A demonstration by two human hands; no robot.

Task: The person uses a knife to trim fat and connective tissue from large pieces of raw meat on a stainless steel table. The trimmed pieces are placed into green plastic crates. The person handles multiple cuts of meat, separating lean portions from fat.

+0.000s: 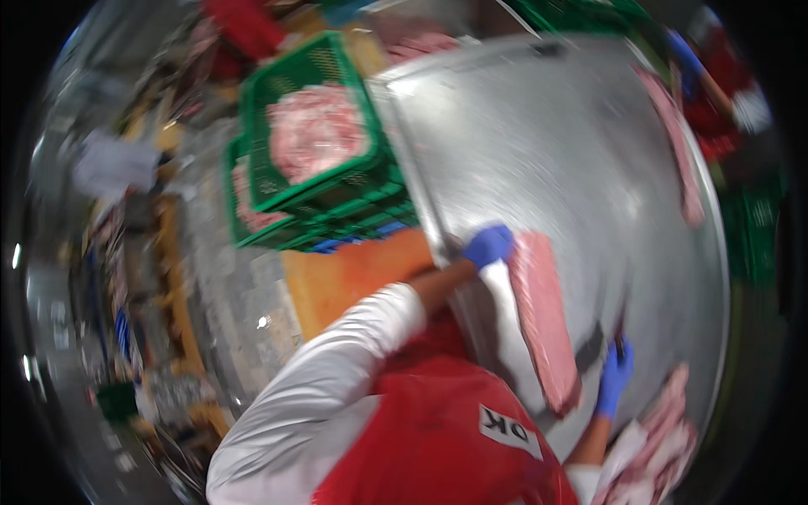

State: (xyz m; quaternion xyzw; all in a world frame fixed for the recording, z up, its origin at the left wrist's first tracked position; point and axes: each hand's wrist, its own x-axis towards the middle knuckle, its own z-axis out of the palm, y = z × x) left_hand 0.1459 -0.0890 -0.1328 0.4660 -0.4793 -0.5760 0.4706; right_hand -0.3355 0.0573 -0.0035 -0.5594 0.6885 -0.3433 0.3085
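A long pale pink pork loin (543, 324) lies on the metal table (539, 135) in front of me. My left hand (488, 245), in a blue glove, is at its far end, with the fingers curled against the corner of the meat. To the right of the near end, my right hand (617, 370), also gloved in blue, is closed round the dark handle of a knife (621, 324). The thin blade points away from me and is apart from the loin. Motion blurs the blade and the left fingertips.
Stacked green crates (370, 147) with pale meat scraps stand left of the table. More meat (661, 446) lies at the near right, and a long strip (677, 147) lies along the far right edge. Across the table, another person's blue-gloved hand (686, 55) shows.
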